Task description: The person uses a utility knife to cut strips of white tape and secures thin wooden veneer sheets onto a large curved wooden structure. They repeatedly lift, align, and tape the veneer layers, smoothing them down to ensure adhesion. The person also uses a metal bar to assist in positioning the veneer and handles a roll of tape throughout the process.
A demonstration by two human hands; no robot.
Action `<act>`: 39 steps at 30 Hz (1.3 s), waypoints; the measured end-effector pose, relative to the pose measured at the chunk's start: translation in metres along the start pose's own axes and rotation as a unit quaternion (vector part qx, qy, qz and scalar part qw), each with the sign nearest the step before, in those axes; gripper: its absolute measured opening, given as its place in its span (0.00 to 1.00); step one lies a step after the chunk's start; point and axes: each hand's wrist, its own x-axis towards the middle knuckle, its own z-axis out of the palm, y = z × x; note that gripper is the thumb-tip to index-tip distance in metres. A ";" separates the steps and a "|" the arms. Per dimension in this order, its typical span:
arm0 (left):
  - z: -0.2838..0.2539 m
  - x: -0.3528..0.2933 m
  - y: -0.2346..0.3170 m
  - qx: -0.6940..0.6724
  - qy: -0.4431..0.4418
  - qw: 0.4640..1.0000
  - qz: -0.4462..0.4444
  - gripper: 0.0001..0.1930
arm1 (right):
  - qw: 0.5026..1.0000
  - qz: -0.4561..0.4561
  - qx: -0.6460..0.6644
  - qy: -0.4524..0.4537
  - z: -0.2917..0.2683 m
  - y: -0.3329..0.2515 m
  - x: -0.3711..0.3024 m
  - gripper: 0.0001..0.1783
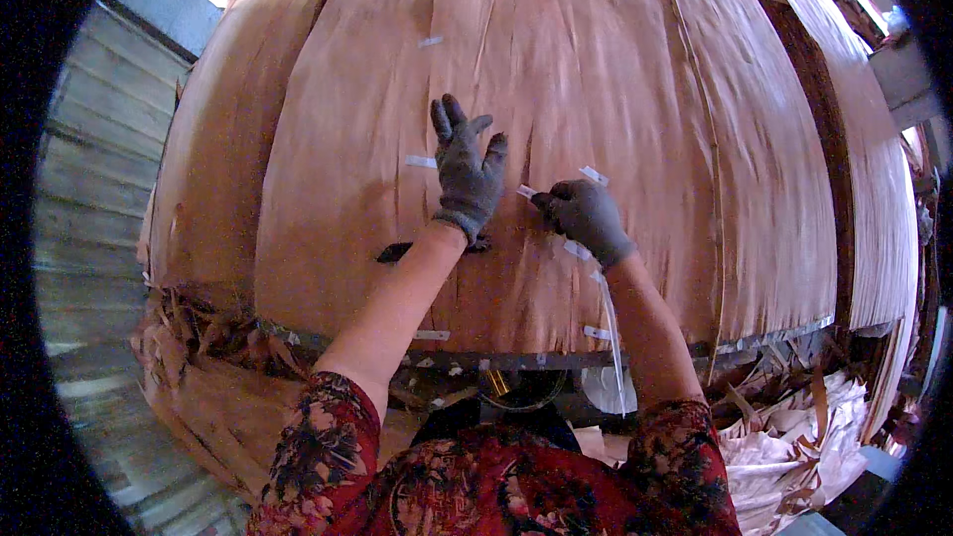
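Note:
Wide reddish-brown wood veneer sheets (615, 89) lie before me, their long edges meeting in seams. My left hand (469, 171), in a grey glove, rests over the veneer with its fingers apart, beside a short white tape piece (420, 162). To its right, my right hand (584, 216), also gloved, is closed in a pinch on a small white piece of tape (526, 192). From below that hand a long white tape strip (612, 337) hangs past the veneer's near edge. Another tape piece (594, 176) shows just beyond the right knuckles. A dark patch or object (394, 252) is partly hidden under my left forearm.
More tape pieces (431, 41) dot the seams. Dark gaps (809, 60) separate the side sheets. Torn veneer scraps (794, 427) are heaped low at the right, with more scraps (213, 337) at the left. A ridged grey surface (109, 208) runs along the left side.

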 end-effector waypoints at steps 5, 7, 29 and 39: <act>0.031 0.021 0.001 -0.033 -0.090 0.994 0.051 0.23 | 0.971 0.007 -0.231 0.061 0.012 -0.007 0.020 0.24; 0.057 0.014 -0.001 -0.004 -0.153 0.987 0.055 0.24 | 0.971 -0.013 -0.233 0.052 0.009 -0.001 0.020 0.22; -0.054 -0.091 0.037 -0.395 -0.444 0.801 -0.073 0.34 | 0.918 -0.061 0.376 0.112 0.098 -0.046 -0.194 0.11; -0.337 -0.186 0.033 -0.259 -0.317 0.897 -0.165 0.20 | 0.887 -0.090 0.451 -0.032 0.244 -0.201 -0.212 0.08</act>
